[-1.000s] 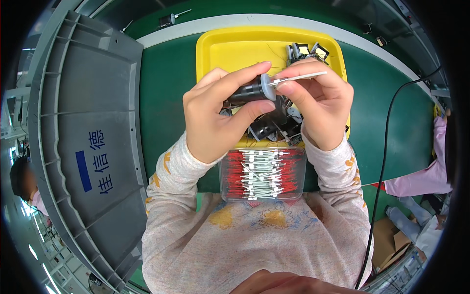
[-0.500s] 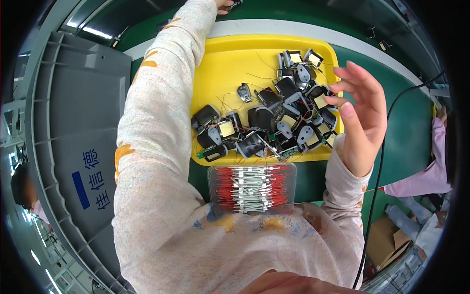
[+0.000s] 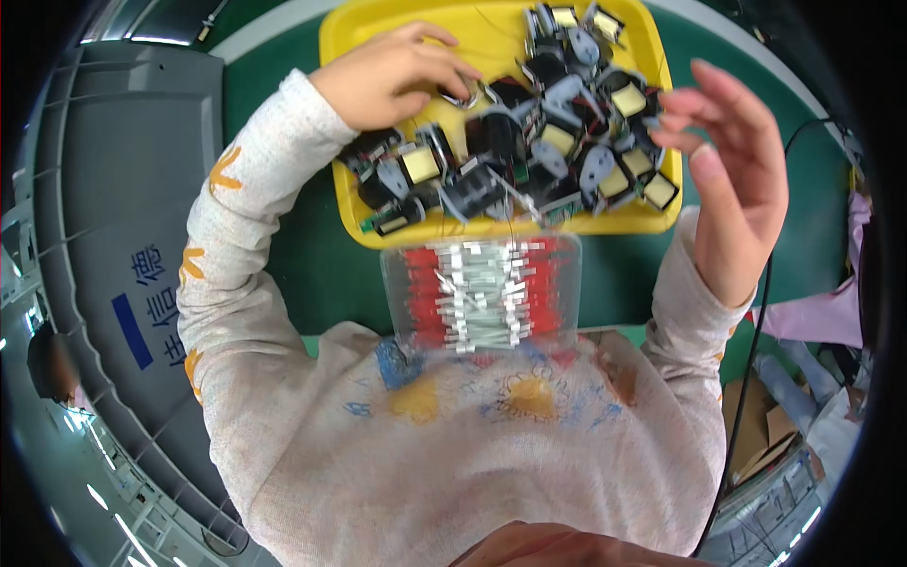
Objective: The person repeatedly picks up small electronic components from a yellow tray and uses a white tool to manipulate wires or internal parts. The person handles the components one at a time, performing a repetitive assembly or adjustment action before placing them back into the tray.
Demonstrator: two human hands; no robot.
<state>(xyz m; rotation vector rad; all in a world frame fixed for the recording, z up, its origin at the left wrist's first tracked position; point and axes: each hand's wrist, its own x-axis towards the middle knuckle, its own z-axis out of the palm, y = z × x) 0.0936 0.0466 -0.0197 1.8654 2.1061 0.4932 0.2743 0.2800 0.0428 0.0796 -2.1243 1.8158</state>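
— Why is the left hand [image 3: 392, 76] down in the yellow tray [image 3: 351, 33]?

— Its fingers curl over a small part [image 3: 460, 94]. I cannot tell if they grip it.

— And the right hand [image 3: 732, 175]?

— It hangs above the tray's right edge, fingers open, holding nothing.

— What's inside?

— Black coil parts [image 3: 529, 151] fill the tray. Red and white wires [image 3: 482, 293] fill the clear box [image 3: 402, 274] just in front.

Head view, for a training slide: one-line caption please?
Left hand reaches into a yellow tray of black coil parts; right hand hovers open beside it.
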